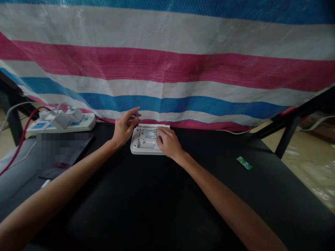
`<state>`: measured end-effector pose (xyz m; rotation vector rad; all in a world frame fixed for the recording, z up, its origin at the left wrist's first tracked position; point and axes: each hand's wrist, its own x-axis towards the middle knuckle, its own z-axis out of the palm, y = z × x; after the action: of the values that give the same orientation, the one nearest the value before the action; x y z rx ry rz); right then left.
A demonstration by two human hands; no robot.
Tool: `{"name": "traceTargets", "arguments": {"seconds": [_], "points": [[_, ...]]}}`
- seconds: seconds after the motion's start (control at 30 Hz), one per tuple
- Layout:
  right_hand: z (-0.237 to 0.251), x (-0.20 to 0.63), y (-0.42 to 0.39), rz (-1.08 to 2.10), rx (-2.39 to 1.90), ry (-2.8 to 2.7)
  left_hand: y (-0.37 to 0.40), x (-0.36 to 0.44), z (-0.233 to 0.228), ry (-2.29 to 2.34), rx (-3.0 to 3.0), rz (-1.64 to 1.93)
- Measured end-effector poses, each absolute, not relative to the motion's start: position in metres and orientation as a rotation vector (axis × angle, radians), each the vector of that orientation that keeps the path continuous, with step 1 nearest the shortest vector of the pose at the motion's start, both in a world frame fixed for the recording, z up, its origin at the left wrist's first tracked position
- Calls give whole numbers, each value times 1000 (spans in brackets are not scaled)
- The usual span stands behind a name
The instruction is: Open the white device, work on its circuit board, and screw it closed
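A flat white plastic device (pixel 142 143) with vent holes lies on the black table (pixel 162 202), near its far edge. My left hand (pixel 125 127) pinches a thin upright screwdriver (pixel 137 120), its tip on the device's top left corner. My right hand (pixel 169 142) lies flat on the right part of the device, fingers spread over a metal plate there.
A white power strip (pixel 62 122) with plugged adapters and a red cable (pixel 24 134) sits at the left. A dark tablet (pixel 61 155) lies below it. A small green packet (pixel 244 163) rests at the right. A striped tarp (pixel 167 66) hangs behind the table.
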<state>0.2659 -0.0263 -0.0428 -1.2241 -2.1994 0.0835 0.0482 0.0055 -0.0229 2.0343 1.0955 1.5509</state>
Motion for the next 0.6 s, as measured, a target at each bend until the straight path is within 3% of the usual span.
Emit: {"name": "traceTargets", "arguments": {"seconds": [0.6], "points": [[-44,266,-26,122,-1225,-2197,13,43,-19,1101,2045,1489]]}}
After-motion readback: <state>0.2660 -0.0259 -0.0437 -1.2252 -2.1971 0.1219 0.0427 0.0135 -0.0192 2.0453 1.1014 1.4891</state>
